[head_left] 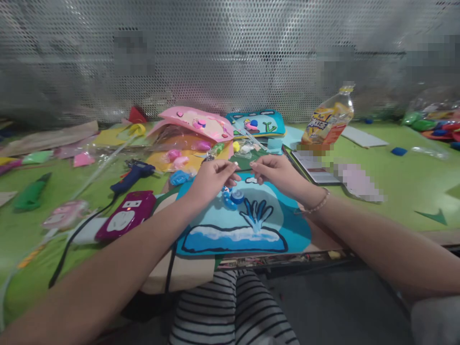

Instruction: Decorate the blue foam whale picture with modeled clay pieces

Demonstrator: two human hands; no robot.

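Note:
My left hand (pixel 217 173) and my right hand (pixel 276 171) hover close together above a blue foam-like sheet (pixel 212 214). Thumb and forefinger are pinched on each hand; whatever they hold, if anything, is too small to make out. Below my left hand, a small blue clay figure with a round snail-like shape (pixel 230 197) sits on the sheet. Right of it is a painted blue plant outlined in black (pixel 257 213). A wavy blue-and-white strip of ground (pixel 233 239) runs along the sheet's lower part. A small white cloud (pixel 251 180) shows between my hands.
A blue glue gun (pixel 131 177) and a magenta power socket (pixel 125 215) with a black cord lie left. Behind are a decorated pink sheet (pixel 196 123), another blue picture (pixel 257 124) and bagged clay pieces. A tilted plastic bottle (pixel 328 120) and a phone-like tablet (pixel 314 166) stand right.

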